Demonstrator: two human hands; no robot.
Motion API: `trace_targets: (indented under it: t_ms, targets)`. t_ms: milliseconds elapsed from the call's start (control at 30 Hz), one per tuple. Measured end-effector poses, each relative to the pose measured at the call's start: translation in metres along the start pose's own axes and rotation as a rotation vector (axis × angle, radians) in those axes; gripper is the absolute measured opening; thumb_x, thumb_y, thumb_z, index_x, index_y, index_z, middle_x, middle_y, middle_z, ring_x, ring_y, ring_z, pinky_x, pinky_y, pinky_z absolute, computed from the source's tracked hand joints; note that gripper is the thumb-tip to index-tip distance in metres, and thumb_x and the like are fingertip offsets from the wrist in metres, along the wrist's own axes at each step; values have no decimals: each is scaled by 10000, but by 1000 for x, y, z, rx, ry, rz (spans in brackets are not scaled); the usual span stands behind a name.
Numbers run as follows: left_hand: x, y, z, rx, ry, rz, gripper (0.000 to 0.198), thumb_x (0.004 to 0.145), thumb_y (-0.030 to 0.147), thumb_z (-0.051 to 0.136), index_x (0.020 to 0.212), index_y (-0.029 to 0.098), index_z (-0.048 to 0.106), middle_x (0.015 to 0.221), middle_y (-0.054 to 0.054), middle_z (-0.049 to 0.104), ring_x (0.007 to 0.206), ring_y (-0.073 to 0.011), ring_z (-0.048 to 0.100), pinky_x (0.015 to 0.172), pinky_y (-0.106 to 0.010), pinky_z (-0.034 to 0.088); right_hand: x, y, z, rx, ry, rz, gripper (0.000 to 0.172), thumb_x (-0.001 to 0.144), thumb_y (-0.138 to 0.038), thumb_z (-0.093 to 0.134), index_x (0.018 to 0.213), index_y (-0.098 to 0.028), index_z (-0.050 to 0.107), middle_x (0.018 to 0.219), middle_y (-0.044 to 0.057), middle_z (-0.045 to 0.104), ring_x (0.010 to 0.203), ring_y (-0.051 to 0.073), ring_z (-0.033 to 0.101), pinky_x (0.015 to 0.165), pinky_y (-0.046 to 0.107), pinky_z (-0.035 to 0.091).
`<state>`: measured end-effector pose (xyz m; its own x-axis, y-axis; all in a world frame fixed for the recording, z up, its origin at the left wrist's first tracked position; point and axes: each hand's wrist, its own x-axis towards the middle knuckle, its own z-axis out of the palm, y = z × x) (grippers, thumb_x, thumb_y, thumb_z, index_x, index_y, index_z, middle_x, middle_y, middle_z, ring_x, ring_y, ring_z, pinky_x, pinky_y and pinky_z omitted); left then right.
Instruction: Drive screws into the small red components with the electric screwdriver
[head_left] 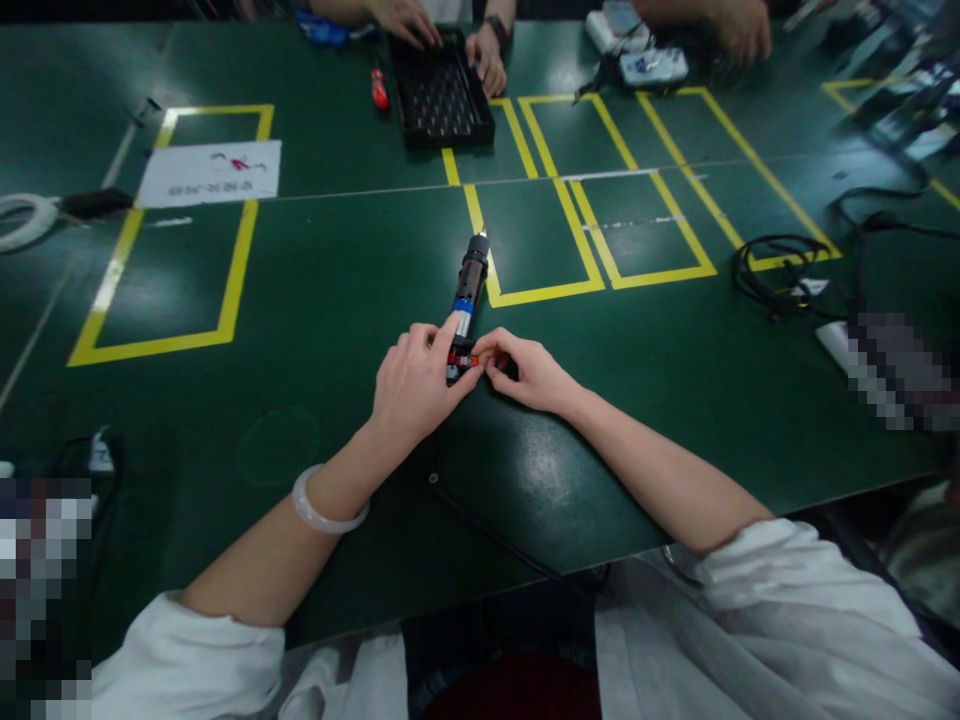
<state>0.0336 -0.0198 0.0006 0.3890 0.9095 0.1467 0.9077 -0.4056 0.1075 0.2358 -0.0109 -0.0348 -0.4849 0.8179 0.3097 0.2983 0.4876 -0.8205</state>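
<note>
An electric screwdriver point(471, 275), black with a blue band and silver tip, lies on the green table point(315, 330), pointing away from me. My left hand point(415, 383) curls around its near end, index finger stretched along the body. My right hand point(525, 370) pinches a small red and black part point(463, 360) at that same end. A thin black cord point(480, 525) runs from under my hands toward the table's near edge.
Yellow tape rectangles point(225, 290) mark the table. A white paper sheet point(210, 172) lies far left. A black tray point(441, 95) and red tool point(379, 88) sit at the far side under another person's hands point(486, 55). Coiled black cable point(780, 272) lies right.
</note>
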Motion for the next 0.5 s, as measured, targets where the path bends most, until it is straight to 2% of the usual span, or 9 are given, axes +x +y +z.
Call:
trace_targets:
  t_ms: [167,300,400,500]
  targets:
    - [3,-9,-8,74,-70,2,693,958,485,563,1573,210,403,1238,-186,570,1026,-345,598,821,-418,502,0,3,-1,37,8,49,294,846,-99,522,1122,-201,536,955,25,690,784,133,629,746,271,494]
    - [9,-31,-20,146,-121,-72,700,969,498,541,1586,217,369,1278,-213,532,1067,-389,588,842,-459,510,0,4,-2,56,19,56,253,866,-113,524,1105,-189,554,930,25,682,772,125,619,746,267,495]
    - [14,-67,-30,166,-179,-205,712,975,547,499,1586,214,349,1298,-237,510,1077,-416,580,837,-497,519,0,5,-2,59,10,69,222,886,-132,530,1097,-190,564,923,25,684,777,128,619,756,272,502]
    - [13,-126,-32,157,-225,-318,738,967,603,461,1564,183,356,1314,-255,487,1088,-436,559,842,-550,524,0,5,-2,64,6,80,209,899,-145,533,1099,-192,569,928,26,688,779,130,619,759,275,508]
